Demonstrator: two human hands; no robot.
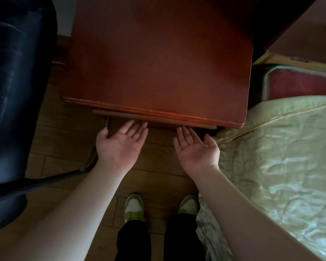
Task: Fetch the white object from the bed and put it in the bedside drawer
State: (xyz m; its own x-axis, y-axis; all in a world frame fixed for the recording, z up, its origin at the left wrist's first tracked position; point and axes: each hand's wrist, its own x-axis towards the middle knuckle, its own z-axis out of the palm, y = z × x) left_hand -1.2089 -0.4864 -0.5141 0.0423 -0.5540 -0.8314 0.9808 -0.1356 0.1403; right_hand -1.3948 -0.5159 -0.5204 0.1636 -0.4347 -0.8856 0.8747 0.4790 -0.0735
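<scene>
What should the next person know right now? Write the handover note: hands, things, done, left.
Left hand: open, palm up, empty, fingertips under the bedside table's front edge at the drawer front.
Right hand: the same, open and empty.
Drawer: sticks out only slightly; its inside is hidden.
White object: not in view, neither in a hand nor on the visible part of the bed to the right.
Done: cannot tell whether the object is already inside.
Left: check the drawer; if it is empty, fetch the object and put it in.
</scene>
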